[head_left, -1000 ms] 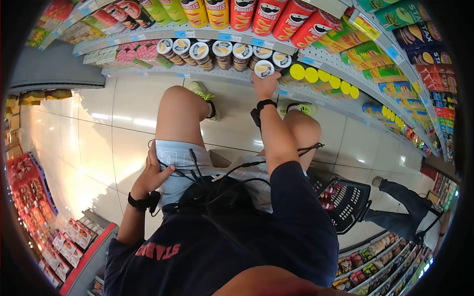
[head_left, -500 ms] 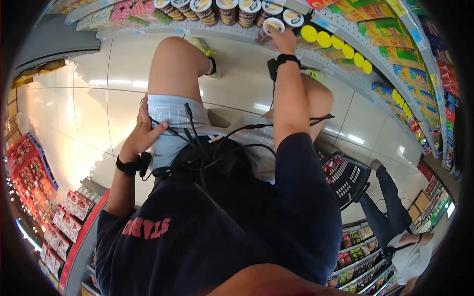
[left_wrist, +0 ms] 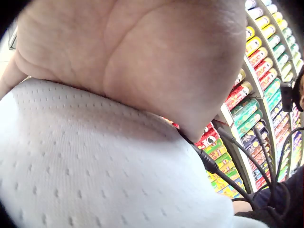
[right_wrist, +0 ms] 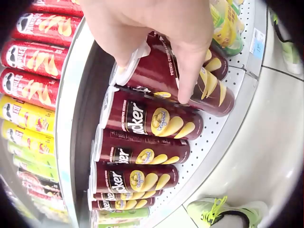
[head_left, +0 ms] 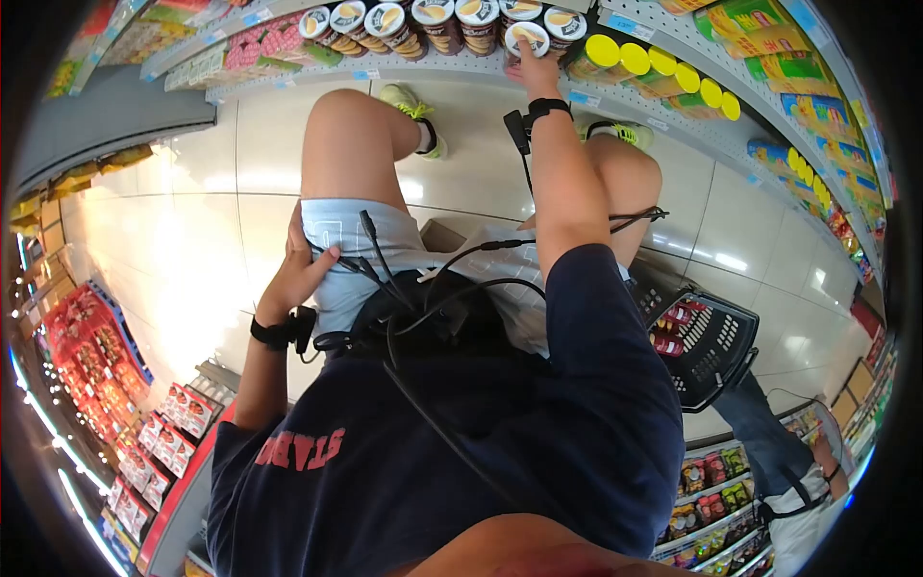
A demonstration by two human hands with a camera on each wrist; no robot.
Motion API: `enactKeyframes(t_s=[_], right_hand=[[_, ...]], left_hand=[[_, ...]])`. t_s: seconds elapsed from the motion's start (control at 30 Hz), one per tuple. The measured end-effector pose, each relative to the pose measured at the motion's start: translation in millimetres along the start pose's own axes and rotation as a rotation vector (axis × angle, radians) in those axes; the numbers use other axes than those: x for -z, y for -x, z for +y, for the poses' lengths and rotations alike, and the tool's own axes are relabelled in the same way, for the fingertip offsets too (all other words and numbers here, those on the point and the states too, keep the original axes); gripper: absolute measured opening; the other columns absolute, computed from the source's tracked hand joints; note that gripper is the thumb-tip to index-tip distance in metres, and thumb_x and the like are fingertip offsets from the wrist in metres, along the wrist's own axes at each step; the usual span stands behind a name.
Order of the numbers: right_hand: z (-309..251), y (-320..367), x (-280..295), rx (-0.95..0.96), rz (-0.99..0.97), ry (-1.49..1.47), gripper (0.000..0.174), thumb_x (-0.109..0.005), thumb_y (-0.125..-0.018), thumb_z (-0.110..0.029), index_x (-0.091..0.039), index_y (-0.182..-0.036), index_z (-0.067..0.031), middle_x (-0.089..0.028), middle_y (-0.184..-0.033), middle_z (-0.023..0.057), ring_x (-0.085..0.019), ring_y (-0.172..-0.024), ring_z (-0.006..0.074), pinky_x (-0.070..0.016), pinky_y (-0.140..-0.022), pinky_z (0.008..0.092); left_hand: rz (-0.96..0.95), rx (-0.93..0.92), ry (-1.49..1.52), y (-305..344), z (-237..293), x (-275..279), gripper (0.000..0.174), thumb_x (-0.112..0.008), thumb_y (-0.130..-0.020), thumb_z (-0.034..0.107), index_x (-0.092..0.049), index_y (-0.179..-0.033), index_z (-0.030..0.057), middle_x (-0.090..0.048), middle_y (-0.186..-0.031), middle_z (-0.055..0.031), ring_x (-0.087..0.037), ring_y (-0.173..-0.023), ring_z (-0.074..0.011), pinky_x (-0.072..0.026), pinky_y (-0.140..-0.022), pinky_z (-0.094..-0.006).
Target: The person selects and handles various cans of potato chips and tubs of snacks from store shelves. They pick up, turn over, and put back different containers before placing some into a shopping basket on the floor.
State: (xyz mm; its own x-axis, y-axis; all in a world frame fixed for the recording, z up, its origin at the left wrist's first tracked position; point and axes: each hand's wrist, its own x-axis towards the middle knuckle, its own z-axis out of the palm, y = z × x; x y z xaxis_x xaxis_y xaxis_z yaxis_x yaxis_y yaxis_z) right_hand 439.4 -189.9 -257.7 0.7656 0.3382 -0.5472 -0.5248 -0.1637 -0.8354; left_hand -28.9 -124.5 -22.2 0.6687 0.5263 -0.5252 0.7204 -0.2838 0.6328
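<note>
My right hand [head_left: 538, 72] reaches to the low shelf and grips a dark red can of potato crisps [head_left: 527, 40] with a white lid. In the right wrist view the thumb lies at the white lid [right_wrist: 128, 69], and a finger runs down the side of the can [right_wrist: 151, 73]. That can stands out in front of a row of matching cans [right_wrist: 152, 119]. My left hand [head_left: 293, 281] rests on my left thigh over the light shorts [left_wrist: 90, 156], its fingers partly hidden beside the leg.
Yellow-lidded cans [head_left: 635, 60] stand right of the gripped can. Red Pringles cans [right_wrist: 35, 59] fill the shelf above. A black basket [head_left: 707, 351] with red packs sits on the floor at my right, with another person [head_left: 774, 452] behind it. Cables [head_left: 481, 245] cross my lap.
The head view has tilted, so the shelf sits higher than a second ago. My right hand stays at the crisps can, with fingers now over its lid. The left hand keeps its place.
</note>
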Motion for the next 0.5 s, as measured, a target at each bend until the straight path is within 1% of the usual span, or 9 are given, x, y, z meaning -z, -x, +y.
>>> enactKeyframes(t_s=[0.03, 0.1, 0.13, 0.27, 0.33, 0.37, 0.4, 0.43, 0.5], right_hand=[[0.6, -3.4, -2.3, 0.003, 0.007, -0.016, 0.062, -0.073, -0.084, -0.035, -0.042, -0.125, -0.0009, -0.061, -0.093, 0.0196, -0.069, -0.073, 0.0309, -0.062, -0.061, 0.0402], [8.3, -17.0, -6.8, 0.016, 0.039, -0.007, 0.072, -0.076, -0.078, -0.039, -0.043, -0.124, 0.0058, -0.065, -0.096, 0.0207, -0.068, -0.059, 0.0275, -0.059, -0.046, 0.0346], [12.5, -23.6, -9.1, 0.025, 0.052, -0.015, 0.074, -0.076, -0.077, -0.041, -0.043, -0.121, 0.0099, -0.065, -0.096, 0.0203, -0.068, -0.058, 0.0263, -0.0584, -0.046, 0.0339], [16.9, -33.2, -22.3, 0.089, 0.098, -0.049, 0.073, -0.076, -0.078, -0.04, -0.045, -0.119, 0.0113, -0.065, -0.096, 0.0209, -0.067, -0.055, 0.0235, -0.0562, -0.043, 0.0303], [5.1, -26.2, -28.5, 0.033, 0.164, -0.025, 0.075, -0.075, -0.077, -0.045, -0.047, -0.118, 0.011, -0.065, -0.102, 0.0233, -0.07, -0.071, 0.03, -0.0587, -0.059, 0.0358], [14.0, -37.3, -31.5, 0.04, 0.17, -0.034, 0.075, -0.075, -0.077, -0.045, -0.047, -0.118, 0.011, -0.065, -0.102, 0.0233, -0.07, -0.071, 0.03, -0.0587, -0.059, 0.0358], [36.3, -60.6, -35.5, 0.088, 0.18, 0.036, 0.079, -0.075, -0.076, -0.049, -0.047, -0.12, 0.0106, -0.065, -0.106, 0.0244, -0.069, -0.083, 0.0336, -0.0563, -0.071, 0.0384], [41.2, -73.2, -39.2, 0.115, 0.21, 0.051, 0.076, -0.075, -0.077, -0.046, -0.046, -0.121, 0.0077, -0.065, -0.104, 0.0224, -0.068, -0.076, 0.0307, -0.0561, -0.064, 0.037], [54.6, -92.4, -49.2, 0.16, 0.281, 0.053, 0.069, -0.076, -0.079, -0.041, -0.045, -0.123, 0.0019, -0.065, -0.099, 0.0185, -0.066, -0.063, 0.0249, -0.0557, -0.05, 0.034]], left_hand=[[-0.002, -0.009, -0.015, 0.1, 2.0, 0.4, 0.094, -0.064, -0.09, 0.032, 0.0, -0.15, -0.0017, -0.022, -0.149, -0.0293, -0.024, -0.14, -0.0364, -0.022, -0.114, -0.0417], [-0.015, 0.008, 0.057, 0.0, 8.6, 0.1, 0.094, -0.064, -0.09, 0.033, 0.0, -0.15, -0.0016, -0.023, -0.149, -0.0291, -0.025, -0.14, -0.0352, -0.0217, -0.114, -0.041], [-0.029, 0.01, 0.073, -1.4, 10.8, 0.9, 0.093, -0.063, -0.09, 0.033, 0.0, -0.15, -0.0013, -0.024, -0.148, -0.0284, -0.026, -0.139, -0.0341, -0.0215, -0.114, -0.0406], [-0.014, 0.015, 0.064, -1.2, 0.5, -1.3, 0.092, -0.063, -0.09, 0.031, 0.001, -0.15, -0.0006, -0.026, -0.147, -0.0281, -0.028, -0.137, -0.034, -0.0216, -0.114, -0.0406], [-0.018, 0.027, 0.07, -1.0, -0.9, -1.4, 0.092, -0.063, -0.09, 0.031, 0.0, -0.15, -0.0006, -0.026, -0.147, -0.0284, -0.027, -0.137, -0.034, -0.0218, -0.114, -0.0407], [-0.021, 0.045, 0.086, 0.0, 0.1, -1.1, 0.092, -0.063, -0.09, 0.031, 0.0, -0.15, -0.0006, -0.026, -0.147, -0.0286, -0.027, -0.138, -0.034, -0.022, -0.114, -0.0407], [-0.023, 0.067, 0.118, 0.8, 1.8, -1.2, 0.091, -0.062, -0.09, 0.03, 0.0, -0.15, -0.0007, -0.026, -0.146, -0.029, -0.028, -0.137, -0.0344, -0.0226, -0.113, -0.041], [-0.01, 0.032, 0.106, 0.7, -3.1, -2.5, 0.091, -0.062, -0.091, 0.03, 0.0, -0.15, -0.0009, -0.027, -0.145, -0.029, -0.029, -0.136, -0.0344, -0.0236, -0.113, -0.0408], [-0.002, 0.033, 0.072, 2.0, -11.6, -3.7, 0.089, -0.061, -0.091, 0.029, -0.001, -0.15, -0.0009, -0.027, -0.145, -0.0277, -0.03, -0.136, -0.0336, -0.0242, -0.113, -0.0398]])
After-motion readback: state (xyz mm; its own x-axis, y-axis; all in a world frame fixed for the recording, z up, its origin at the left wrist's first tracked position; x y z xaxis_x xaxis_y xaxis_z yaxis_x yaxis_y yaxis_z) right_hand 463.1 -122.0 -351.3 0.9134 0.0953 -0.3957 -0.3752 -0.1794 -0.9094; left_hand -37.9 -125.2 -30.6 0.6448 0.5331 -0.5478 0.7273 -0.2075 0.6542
